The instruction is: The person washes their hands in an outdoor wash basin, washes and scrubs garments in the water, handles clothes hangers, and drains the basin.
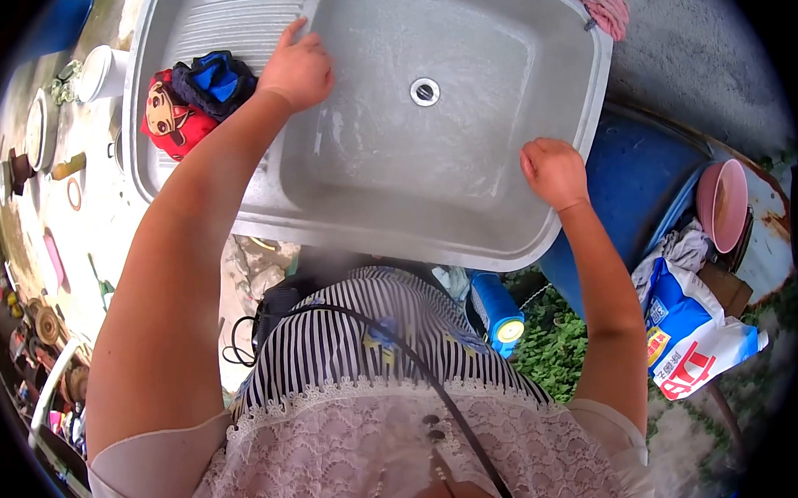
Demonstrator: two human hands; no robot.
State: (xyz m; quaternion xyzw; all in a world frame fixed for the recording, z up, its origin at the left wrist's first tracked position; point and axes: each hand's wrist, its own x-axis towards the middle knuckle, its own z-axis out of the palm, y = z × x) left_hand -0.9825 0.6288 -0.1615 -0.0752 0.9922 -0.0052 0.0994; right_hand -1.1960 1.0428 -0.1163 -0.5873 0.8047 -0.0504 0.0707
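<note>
A grey sink [359, 148] with a ribbed board on its left and a round drain [425, 92] in its basin lies before me. My left hand [299, 71] is over the divide between board and basin, its index finger stretched out and the others curled, with nothing visible in it. Beside its wrist, on the ribbed board, lie a dark and blue cloth [216, 83] and a red cloth [175, 125] with a printed face. My right hand [553, 171] is curled above the basin's right side; whatever it holds, if anything, is hidden.
A pink cloth [598, 4] hangs at the sink's upper right corner. To the right stand a blue barrel [640, 172], a pink bowl [722, 204] and a blue and white bag [687, 330]. A white bucket [102, 73] is at the left.
</note>
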